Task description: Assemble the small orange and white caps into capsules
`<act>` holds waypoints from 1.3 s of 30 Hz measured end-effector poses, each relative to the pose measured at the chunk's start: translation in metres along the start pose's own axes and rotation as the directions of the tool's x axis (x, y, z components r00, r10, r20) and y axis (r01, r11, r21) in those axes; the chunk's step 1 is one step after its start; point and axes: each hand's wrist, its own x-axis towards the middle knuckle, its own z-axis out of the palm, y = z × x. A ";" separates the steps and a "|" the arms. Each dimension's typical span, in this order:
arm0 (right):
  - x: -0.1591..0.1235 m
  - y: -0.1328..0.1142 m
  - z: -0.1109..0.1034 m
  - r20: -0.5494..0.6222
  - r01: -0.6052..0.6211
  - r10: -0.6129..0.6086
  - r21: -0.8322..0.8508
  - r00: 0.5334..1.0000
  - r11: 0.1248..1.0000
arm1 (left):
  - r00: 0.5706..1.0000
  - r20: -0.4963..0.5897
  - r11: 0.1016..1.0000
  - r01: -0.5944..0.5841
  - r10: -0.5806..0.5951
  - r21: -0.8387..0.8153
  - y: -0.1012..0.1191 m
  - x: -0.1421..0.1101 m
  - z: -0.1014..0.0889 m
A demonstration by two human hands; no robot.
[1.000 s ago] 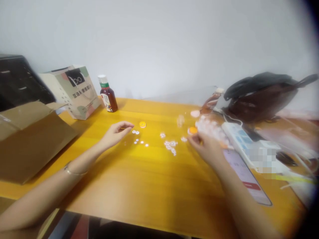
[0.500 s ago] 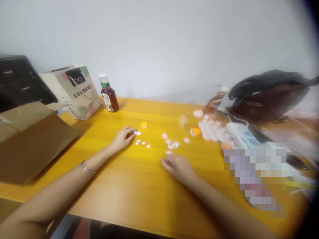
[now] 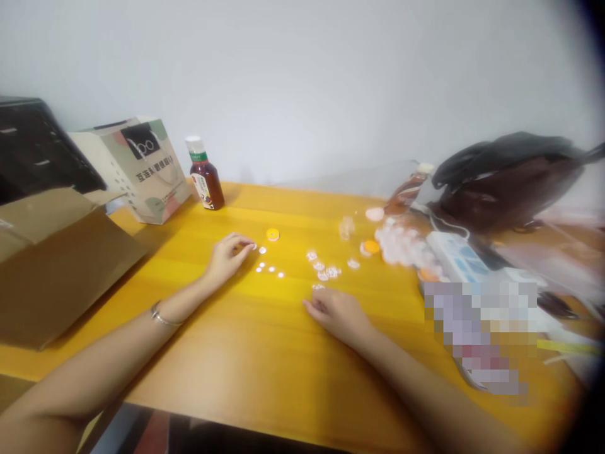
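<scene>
On the left, my left hand (image 3: 227, 257) pinches a small white disc (image 3: 254, 246) between thumb and fingertips, low over the yellow wooden table (image 3: 227, 353). Just right of those fingertips lies another white disc (image 3: 263, 250). Several smaller white dots (image 3: 271, 269) are spread below it, and a yellow ring (image 3: 273, 234) is behind. My right hand (image 3: 341, 315) rests on the table with its fingers curled in; the inside of the hand is hidden. White patterned cut-out pieces (image 3: 332, 272) lie just beyond its knuckles.
A cardboard box (image 3: 70, 271), a paper bag (image 3: 151, 176) and a dark red bottle (image 3: 207, 183) stand at left. Toward the right are an orange-and-white roll (image 3: 371, 247), a pale bumpy heap (image 3: 406, 243), a power strip (image 3: 458, 258), another bottle (image 3: 406, 192) and a dark bag (image 3: 510, 183).
My left hand has drawn slightly left with one disc in its fingertips, away from the disc beside it. My right hand stays in place. The view has shifted slightly.
</scene>
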 end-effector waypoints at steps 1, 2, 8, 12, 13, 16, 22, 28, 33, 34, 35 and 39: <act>0.000 0.001 0.000 0.002 -0.004 0.004 -0.002 1.000 1.000 | 0.998 0.010 0.998 -0.055 0.055 -0.031 0.008 -0.005 0.001; 0.001 0.002 -0.001 0.002 -0.009 0.009 -0.005 1.000 1.000 | 0.992 0.044 0.991 -0.114 0.117 -0.070 0.017 -0.012 0.002; 0.003 0.010 -0.003 -0.020 -0.057 0.057 -0.016 0.998 0.998 | 0.823 0.437 0.931 -0.304 0.363 -0.201 0.059 -0.049 0.025; 0.005 0.013 -0.004 -0.034 -0.092 0.091 -0.029 0.995 0.995 | 0.828 0.466 0.950 -0.264 0.311 -0.165 0.064 -0.057 0.035; 0.006 0.014 -0.004 -0.039 -0.101 0.100 -0.036 0.994 0.994 | 0.836 0.462 0.956 -0.247 0.294 -0.161 0.064 -0.057 0.036; 0.007 0.015 -0.004 -0.056 -0.115 0.112 -0.045 0.992 0.992 | 0.866 0.426 0.963 -0.204 0.262 -0.178 0.063 -0.055 0.034; 0.009 0.017 -0.007 -0.068 -0.133 0.130 -0.057 0.989 0.989 | 0.962 0.193 0.980 -0.181 0.194 -0.082 0.040 -0.012 0.018; 0.008 0.016 -0.008 -0.066 -0.137 0.134 -0.046 0.989 0.989 | 0.972 0.219 0.972 -0.129 0.085 0.195 0.005 0.047 0.023; 0.007 0.017 -0.008 -0.062 -0.135 0.132 -0.044 0.989 0.990 | 0.959 0.283 0.961 -0.107 0.032 0.254 -0.006 0.062 0.039; 0.007 0.017 -0.009 -0.065 -0.134 0.131 -0.045 0.989 0.990 | 0.958 0.285 0.962 -0.100 0.024 0.254 -0.007 0.062 0.040; 0.007 0.018 -0.009 -0.068 -0.133 0.130 -0.046 0.989 0.990 | 0.959 0.282 0.963 -0.095 0.020 0.252 -0.007 0.062 0.040; 0.007 0.018 -0.008 -0.078 -0.126 0.122 -0.043 0.989 0.991 | 0.962 0.271 0.966 -0.084 0.015 0.244 -0.009 0.060 0.039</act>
